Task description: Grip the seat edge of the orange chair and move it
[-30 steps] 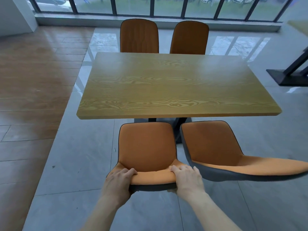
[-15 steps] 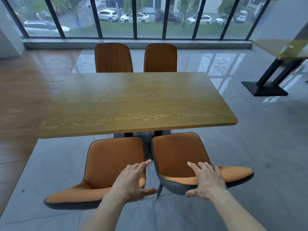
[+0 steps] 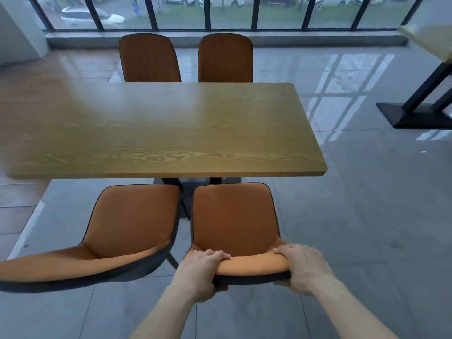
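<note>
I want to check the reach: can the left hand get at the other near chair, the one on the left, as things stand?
Probably yes, once it lets go. The left hand now grips the top edge of the right chair; the left chair stands right beside it, with nothing between.

Orange chair [image 3: 234, 216] faces the table's near edge.

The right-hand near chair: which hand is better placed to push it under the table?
Neither alone. The left hand and the right hand both grip the top edge of the chair, one at each end, so probably both push together toward the table.
</note>
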Motion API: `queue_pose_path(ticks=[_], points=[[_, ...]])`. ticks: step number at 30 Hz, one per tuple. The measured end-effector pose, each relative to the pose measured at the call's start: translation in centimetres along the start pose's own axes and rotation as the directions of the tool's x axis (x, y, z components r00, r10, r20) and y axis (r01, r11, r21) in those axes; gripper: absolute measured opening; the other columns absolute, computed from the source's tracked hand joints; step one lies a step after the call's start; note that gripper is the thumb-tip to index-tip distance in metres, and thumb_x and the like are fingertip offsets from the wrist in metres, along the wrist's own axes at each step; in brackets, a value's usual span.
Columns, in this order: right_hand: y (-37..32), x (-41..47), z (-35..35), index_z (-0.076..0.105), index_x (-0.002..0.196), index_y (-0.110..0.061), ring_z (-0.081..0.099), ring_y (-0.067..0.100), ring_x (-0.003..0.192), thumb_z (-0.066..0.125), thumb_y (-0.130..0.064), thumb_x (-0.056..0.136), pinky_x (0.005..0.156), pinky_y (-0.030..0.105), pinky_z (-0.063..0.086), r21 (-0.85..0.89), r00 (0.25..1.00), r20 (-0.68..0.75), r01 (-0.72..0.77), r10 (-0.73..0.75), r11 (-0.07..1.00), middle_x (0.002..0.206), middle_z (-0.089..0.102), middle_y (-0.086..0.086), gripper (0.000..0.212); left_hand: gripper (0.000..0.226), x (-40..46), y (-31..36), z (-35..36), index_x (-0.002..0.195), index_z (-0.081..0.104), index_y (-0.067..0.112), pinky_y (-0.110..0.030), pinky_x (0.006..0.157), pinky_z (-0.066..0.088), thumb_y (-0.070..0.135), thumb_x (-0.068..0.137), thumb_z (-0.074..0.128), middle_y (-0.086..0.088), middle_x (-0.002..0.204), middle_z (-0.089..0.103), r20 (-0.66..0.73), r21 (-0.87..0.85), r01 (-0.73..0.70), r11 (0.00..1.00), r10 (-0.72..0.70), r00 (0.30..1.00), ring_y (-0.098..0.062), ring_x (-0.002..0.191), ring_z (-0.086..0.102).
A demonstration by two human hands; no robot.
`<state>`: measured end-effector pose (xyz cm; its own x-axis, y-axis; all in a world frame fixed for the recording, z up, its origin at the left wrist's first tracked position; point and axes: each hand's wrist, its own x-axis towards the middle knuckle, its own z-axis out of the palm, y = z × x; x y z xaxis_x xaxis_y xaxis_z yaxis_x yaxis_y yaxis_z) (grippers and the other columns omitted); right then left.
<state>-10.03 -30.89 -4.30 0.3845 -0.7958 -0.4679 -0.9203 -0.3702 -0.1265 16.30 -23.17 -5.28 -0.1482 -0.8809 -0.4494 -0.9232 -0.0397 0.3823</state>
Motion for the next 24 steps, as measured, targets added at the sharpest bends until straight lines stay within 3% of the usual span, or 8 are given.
queue_pose_path(ticks=[5, 11, 24], points=[[0.0, -0.5, 0.5, 0.054, 0.13, -0.039, 0.058, 0.022, 0.115, 0.075, -0.053, 0.077, 0.097, 0.037, 0.046, -0.028, 0.999, -0.052, 0.009, -0.01, 1.0, 0.123, 0.065, -0.008, 0.059, 0.062, -0.2, -0.4, 0.6, 0.133, 0.039, 0.051, -0.036, 0.091, 0.047, 0.048, 0.081, 0.072, 0.019, 0.128, 0.055, -0.049, 0.003, -0.003, 1.0, 0.003, 0.999, -0.013, 0.113, 0.051], [-0.6, -1.0, 1.0, 0.053, 0.13, -0.041, 0.059, 0.021, 0.113, 0.076, -0.047, 0.078, 0.094, 0.039, 0.045, -0.026, 0.999, -0.037, -0.031, 0.03, 0.999, 0.119, 0.067, -0.01, 0.058, 0.06, -0.7, -0.2, 0.5, 0.134, 0.04, 0.051, -0.036, 0.093, 0.047, 0.044, 0.083, 0.071, 0.021, 0.132, 0.054, -0.09, 0.008, -0.006, 1.0, 0.006, 0.996, -0.012, 0.119, 0.049], [0.3, -0.2, 0.3, 0.056, 0.124, -0.039, 0.06, 0.022, 0.109, 0.074, -0.028, 0.08, 0.088, 0.04, 0.046, -0.079, 0.996, -0.081, -0.037, 0.031, 0.996, 0.111, 0.066, -0.006, 0.048, 0.057, 0.2, 0.6, 1.3, 0.133, 0.04, 0.051, -0.032, 0.081, 0.048, 0.036, 0.085, 0.067, 0.022, 0.126, 0.057, -0.218, 0.025, -0.034, 0.999, 0.038, 0.975, -0.01, 0.112, 0.052]])
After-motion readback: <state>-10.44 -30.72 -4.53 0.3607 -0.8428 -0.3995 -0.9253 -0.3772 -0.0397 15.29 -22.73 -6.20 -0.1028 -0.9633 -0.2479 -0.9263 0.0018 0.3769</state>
